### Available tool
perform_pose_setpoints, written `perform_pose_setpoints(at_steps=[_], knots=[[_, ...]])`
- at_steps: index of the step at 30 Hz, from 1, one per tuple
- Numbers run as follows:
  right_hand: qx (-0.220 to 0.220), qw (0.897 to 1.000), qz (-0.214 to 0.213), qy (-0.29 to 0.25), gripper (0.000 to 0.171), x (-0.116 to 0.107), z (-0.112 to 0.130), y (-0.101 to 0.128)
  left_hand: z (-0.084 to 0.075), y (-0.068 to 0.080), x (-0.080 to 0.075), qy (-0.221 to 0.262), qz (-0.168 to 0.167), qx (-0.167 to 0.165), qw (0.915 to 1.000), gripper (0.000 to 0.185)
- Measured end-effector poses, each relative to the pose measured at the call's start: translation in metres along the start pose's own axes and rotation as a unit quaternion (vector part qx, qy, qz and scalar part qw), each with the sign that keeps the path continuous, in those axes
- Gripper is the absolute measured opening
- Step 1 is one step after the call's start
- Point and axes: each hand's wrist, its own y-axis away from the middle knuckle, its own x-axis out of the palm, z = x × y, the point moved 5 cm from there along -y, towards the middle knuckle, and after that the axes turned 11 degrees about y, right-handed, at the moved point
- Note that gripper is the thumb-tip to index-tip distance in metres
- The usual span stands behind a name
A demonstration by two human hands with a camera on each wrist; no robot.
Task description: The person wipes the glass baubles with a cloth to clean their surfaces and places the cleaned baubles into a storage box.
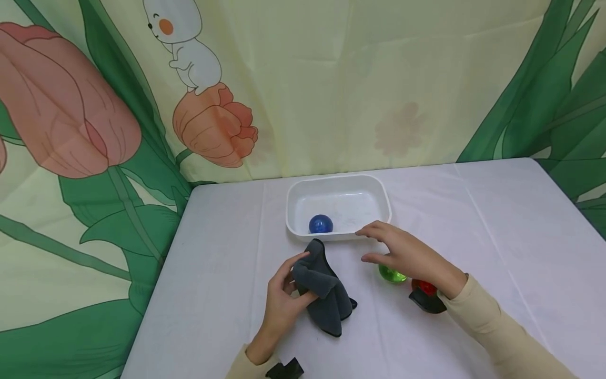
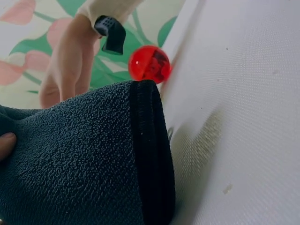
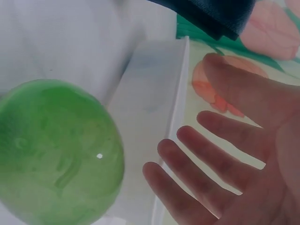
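Left hand [image 1: 282,297] pinches the dark grey microfibre cloth [image 1: 324,292] | right hand [image 1: 407,255], fingers spread and empty, hovers over the translucent green ball [image 1: 392,273] | lower your fingers around it, avoiding the red ball [image 1: 424,287] beside it.

A staged tabletop set, not a lived-in room: a table [image 1: 497,221] under a creased white cover stands against a hung backdrop [image 1: 331,79] printed with tulips, green leaves and a white cartoon figure. On it lie only a white tray [image 1: 303,192], coloured balls and a grey cloth [image 1: 326,289].
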Motion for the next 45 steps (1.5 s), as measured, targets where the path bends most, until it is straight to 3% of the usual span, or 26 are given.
perform_pose_setpoints(at_steps=[15,30,41,45], knots=[[0.027,0.999,0.038,0.014,0.064,0.009,-0.012,0.018,0.004,0.001,-0.002,-0.002,-0.001,-0.009,1.0000,0.071],[0.006,0.998,0.033,0.058,0.056,0.019,-0.018,0.021,0.003,0.000,-0.002,-0.001,0.004,0.001,1.0000,0.068],[0.024,0.996,0.061,0.066,0.052,0.020,-0.021,0.022,0.003,-0.001,-0.001,-0.007,0.008,0.006,0.9999,0.067],[0.029,0.996,0.052,0.060,0.048,0.020,-0.022,0.021,0.001,0.000,-0.002,-0.006,0.007,0.009,0.9999,0.066]])
